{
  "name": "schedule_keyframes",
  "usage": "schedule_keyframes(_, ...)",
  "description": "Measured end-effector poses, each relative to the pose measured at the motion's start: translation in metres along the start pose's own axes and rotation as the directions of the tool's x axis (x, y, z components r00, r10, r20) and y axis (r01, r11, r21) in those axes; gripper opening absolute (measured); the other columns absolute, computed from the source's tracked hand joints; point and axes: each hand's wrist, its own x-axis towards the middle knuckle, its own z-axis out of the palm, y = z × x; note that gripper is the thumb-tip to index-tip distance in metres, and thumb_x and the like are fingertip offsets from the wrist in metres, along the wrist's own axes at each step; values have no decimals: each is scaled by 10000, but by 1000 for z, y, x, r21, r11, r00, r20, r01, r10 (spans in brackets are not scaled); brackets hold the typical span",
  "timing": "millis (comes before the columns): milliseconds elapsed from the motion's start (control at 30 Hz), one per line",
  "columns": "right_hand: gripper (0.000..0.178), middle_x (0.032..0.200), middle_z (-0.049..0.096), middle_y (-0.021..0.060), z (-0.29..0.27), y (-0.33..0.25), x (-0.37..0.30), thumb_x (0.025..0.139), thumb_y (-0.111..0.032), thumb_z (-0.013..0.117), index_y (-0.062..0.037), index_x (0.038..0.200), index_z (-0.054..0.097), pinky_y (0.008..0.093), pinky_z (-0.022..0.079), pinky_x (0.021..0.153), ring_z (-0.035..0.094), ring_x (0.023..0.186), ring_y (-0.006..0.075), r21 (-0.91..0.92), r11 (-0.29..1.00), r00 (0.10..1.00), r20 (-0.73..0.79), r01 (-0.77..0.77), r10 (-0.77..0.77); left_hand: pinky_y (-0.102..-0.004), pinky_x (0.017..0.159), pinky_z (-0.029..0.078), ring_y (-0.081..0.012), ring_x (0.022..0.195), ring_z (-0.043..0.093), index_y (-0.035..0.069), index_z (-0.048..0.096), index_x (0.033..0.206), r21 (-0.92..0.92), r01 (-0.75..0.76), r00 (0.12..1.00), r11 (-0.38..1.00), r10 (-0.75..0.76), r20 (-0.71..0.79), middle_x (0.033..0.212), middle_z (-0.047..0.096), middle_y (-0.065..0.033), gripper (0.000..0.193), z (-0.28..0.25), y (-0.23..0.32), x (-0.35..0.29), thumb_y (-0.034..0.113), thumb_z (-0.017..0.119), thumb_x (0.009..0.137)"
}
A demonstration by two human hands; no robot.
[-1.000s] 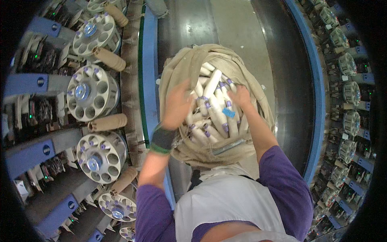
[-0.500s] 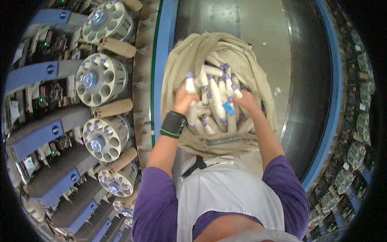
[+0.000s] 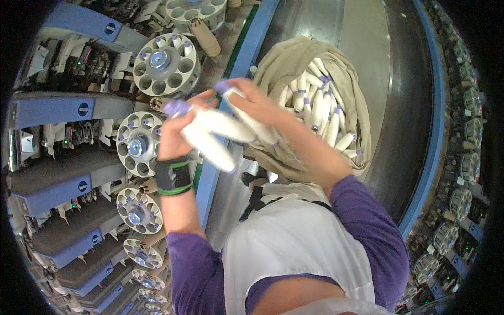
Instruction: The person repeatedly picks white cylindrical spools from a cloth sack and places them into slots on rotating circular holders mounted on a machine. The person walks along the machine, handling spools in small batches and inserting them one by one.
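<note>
My left hand (image 3: 176, 126), with a dark wristband, is closed around the purple ends of white yarn bobbins (image 3: 210, 149); two of them appear to fan out below it. Beside it, my right hand (image 3: 257, 102) grips another white yarn bobbin (image 3: 252, 123) near its purple top. Both hands are raised to the left of a beige cloth sack (image 3: 270, 68) and blurred by motion. Many more white bobbins (image 3: 317, 107) with purple ends lie loosely inside the open sack. Nearest to my left hand are round magazines (image 3: 149, 73) with circular pockets, some holding bobbins.
Blue-and-grey winding machine units (image 3: 52, 113) line the left side, with brown paper-like cones (image 3: 205, 39) between the magazines. A blue rail (image 3: 210, 181) runs between them and the sack. On the right stand another blue rail (image 3: 433, 136) and a second row of magazines (image 3: 462, 205).
Both hands have left the sack and moved left, lifting yarn bobbins out with them. The view has shifted, so the sack now sits further right.
</note>
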Motion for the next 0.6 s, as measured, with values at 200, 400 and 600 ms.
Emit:
schedule_keyframes(200, 540, 928, 587, 216, 155, -55, 13, 869, -437, 354, 46, 1073, 484, 423, 459, 717, 595, 815, 314, -288, 957, 874, 457, -30, 165, -340, 838, 435, -234, 935, 535, -43, 476, 1097, 127, -129, 967, 983, 153, -205, 1063, 532, -125, 492, -70, 27, -142, 121, 625, 658)
schedule_keyframes(400, 291, 496, 469, 15, 165, -24, -26, 884, -284, 458, -47, 943, 617, 246, 364, 436, 414, 432, 76, -233, 960, 348, 897, -153, 273, -478, 964, 334, -370, 1115, 429, -48, 352, 1237, 172, -516, 727, 839, 535, -430, 1241, 401, -245, 545, -99, 42, -309, 226, 486, 786)
schedule_keyframes(600, 439, 863, 550, 26, 282, -24, -25, 842, -274, 546, -36, 1189, 422, 241, 434, 558, 520, 692, 105, 196, 936, 421, 905, -293, -57, -372, 961, 342, -289, 1081, 462, -82, 438, 1147, 134, -618, 673, 775, 609, -419, 1246, 416, -178, 490, -134, 51, -334, 206, 542, 764)
